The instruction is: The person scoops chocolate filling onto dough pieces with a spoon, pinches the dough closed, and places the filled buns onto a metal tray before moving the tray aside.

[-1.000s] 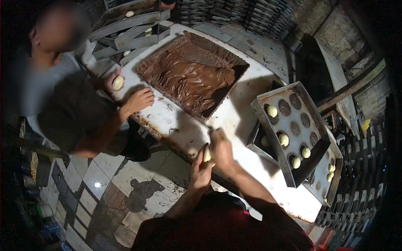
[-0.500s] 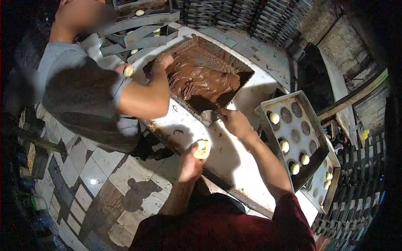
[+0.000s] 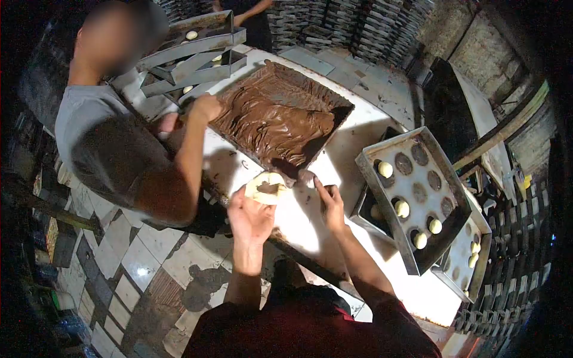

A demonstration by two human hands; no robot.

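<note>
My left hand (image 3: 250, 216) holds a flattened disc of pale dough (image 3: 267, 187) with a dab of brown chocolate filling in its middle. It is raised at the near corner of a big metal tray of chocolate paste (image 3: 276, 119). My right hand (image 3: 330, 203) hovers over the white table (image 3: 310, 221) just right of the dough, fingers together and smeared with chocolate; whether it holds anything I cannot tell. A person in a grey shirt (image 3: 113, 149) stands at the left, one hand (image 3: 206, 107) at the tray's left edge.
A baking tray (image 3: 418, 197) with round moulds, several holding dough balls, sits at the right on stacked trays. More trays with dough balls (image 3: 191, 48) lie at the far left. Stacks of trays line the back wall. Tiled floor lies left of the table.
My left hand has lifted the dough toward the chocolate tray, and it now carries filling. My right hand drew back from the tray's corner. The other person's arm shifted along the tray's left edge.
</note>
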